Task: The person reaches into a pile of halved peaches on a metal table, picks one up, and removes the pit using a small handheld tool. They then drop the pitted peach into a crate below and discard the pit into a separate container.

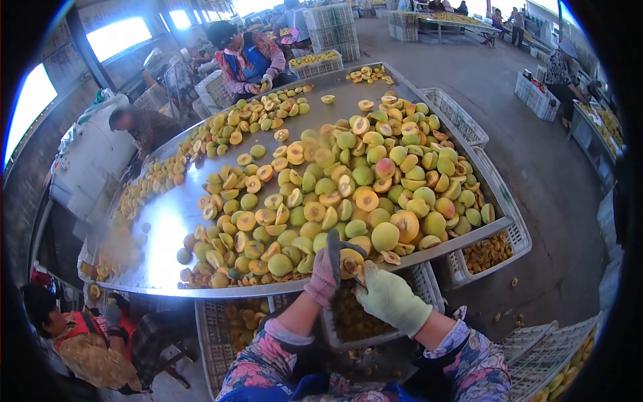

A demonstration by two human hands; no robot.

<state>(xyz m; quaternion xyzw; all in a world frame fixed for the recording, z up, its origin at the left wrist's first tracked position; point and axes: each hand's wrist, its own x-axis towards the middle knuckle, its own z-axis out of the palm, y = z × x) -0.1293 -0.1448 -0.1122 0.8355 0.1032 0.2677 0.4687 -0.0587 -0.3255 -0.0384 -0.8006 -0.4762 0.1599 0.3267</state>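
Note:
My left hand, in a pink glove, grips a halved peach at the near edge of the metal table. A dark grey strip rises from this hand beside the fruit. My right hand, in a light green glove, is closed around a thin dark tool whose tip touches the cut face of the peach. Both hands hover over a white crate holding orange peach pieces. A large heap of whole and halved peaches covers the table in front of me.
A person in a red and blue top works at the far end, another bends at the left side, and a third sits low on the left. White crates hang along the table's right edge. Stacked crates stand behind.

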